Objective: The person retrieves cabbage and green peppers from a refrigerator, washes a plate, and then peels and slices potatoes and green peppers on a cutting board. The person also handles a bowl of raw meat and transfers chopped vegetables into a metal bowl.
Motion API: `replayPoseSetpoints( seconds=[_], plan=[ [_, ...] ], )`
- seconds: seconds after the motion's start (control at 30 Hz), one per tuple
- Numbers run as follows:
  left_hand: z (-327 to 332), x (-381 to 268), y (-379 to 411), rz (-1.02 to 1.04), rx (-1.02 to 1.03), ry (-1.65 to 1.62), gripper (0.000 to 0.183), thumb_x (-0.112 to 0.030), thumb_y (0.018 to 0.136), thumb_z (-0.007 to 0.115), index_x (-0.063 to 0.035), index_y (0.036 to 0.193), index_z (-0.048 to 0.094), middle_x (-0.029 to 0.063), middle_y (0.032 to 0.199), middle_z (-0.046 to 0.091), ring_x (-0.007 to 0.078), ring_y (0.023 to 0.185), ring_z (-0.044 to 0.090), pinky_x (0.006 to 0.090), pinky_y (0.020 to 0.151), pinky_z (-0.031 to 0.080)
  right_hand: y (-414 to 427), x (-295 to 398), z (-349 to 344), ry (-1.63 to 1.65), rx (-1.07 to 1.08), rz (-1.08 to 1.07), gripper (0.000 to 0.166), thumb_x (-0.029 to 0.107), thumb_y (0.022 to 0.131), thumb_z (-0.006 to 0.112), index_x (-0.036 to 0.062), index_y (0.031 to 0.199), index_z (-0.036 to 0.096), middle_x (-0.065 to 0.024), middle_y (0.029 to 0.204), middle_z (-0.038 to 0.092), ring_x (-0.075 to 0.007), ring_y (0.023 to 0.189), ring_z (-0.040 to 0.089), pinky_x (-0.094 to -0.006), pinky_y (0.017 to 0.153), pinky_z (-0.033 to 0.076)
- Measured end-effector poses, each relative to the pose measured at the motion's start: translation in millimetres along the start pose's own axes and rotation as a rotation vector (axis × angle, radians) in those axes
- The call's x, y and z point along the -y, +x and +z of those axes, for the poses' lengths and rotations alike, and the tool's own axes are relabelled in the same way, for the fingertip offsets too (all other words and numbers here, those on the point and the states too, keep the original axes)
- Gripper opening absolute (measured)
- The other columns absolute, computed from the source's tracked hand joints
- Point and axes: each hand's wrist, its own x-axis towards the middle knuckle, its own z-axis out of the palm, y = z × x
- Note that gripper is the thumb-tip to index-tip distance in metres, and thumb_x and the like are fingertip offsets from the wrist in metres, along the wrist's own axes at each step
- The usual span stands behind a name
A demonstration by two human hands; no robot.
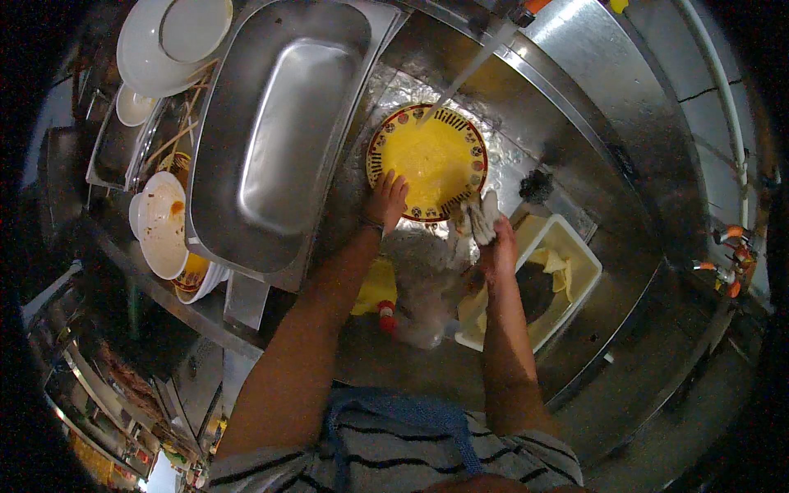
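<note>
A round yellow plate [431,163] with a patterned, dark red rim lies in the sink under a stream of water [462,77]. My left hand [388,198] grips its lower left edge, fingers spread on the yellow face and thumb hidden. A bunched, pale cloth [478,219] is in my right hand [500,246], touching or just beside the plate's lower right rim. Below the plate, between my forearms, is a blurred greyish translucent object [425,283]; I cannot tell what it is. Beside it are a red cap-like piece [387,316] and something yellow [377,288].
A deep steel pan [290,135] stands left of the sink. Beyond it are stacked white bowls [163,225], some soiled, a large white bowl [138,46] and chopsticks [172,142]. On the right are a white plastic tub [570,280] holding yellowish pieces and a dark scouring pad [536,186].
</note>
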Motion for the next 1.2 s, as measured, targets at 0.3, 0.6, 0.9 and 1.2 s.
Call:
replayPoseSetpoints(
  seconds=[0.3, 0.6, 0.9, 1.2],
  plan=[
    [-52, -140, 44, 0.059, 0.369, 0.27, 0.024, -0.019, 0.087, 0.052, -0.0053, 0.106, 0.054, 0.0148, 0.091, 0.062, 0.0334, 0.086, 0.06, 0.0452, 0.07, 0.048, -47, 1, -20, -0.15, 0.032, -0.423, 0.03, 0.013, 0.087, 0.055, 0.0027, 0.116, 0.051, -0.0057, 0.108, 0.056, -0.016, 0.097, 0.054, -0.0279, 0.085, 0.043],
    [-85, -136, 59, -0.258, 0.017, -0.574, 0.033, -0.004, 0.084, 0.051, -0.0005, 0.116, 0.051, 0.013, 0.102, 0.063, 0.0222, 0.095, 0.06, 0.0349, 0.082, 0.048, 13, 25, 157, -1.122, 0.307, -1.241, 0.026, 0.019, 0.086, 0.054, 0.007, 0.108, 0.061, -0.0137, 0.118, 0.054, -0.0362, 0.116, 0.043, -0.0426, 0.1, 0.033],
    [-137, -148, 69, -0.488, 0.096, -0.805, 0.036, -0.018, 0.088, 0.058, -0.0033, 0.12, 0.049, 0.0032, 0.112, 0.058, 0.0134, 0.1, 0.055, 0.029, 0.088, 0.043, 236, -4, 159, -1.311, 0.288, -0.347, 0.042, 0.038, 0.093, 0.042, 0.004, 0.106, 0.062, -0.0139, 0.098, 0.065, -0.0235, 0.088, 0.062, -0.0335, 0.081, 0.046],
    [-117, -107, 91, -0.484, -0.097, -1.46, 0.041, -0.031, 0.094, 0.048, -0.0058, 0.126, 0.046, 0.0073, 0.12, 0.054, 0.0204, 0.11, 0.052, 0.0359, 0.095, 0.041, 90, 23, 209, -1.315, 0.486, -1.024, 0.029, 0.029, 0.085, 0.056, 0.0075, 0.104, 0.064, -0.0141, 0.092, 0.062, -0.0316, 0.093, 0.057, -0.0386, 0.082, 0.045]
  ],
)
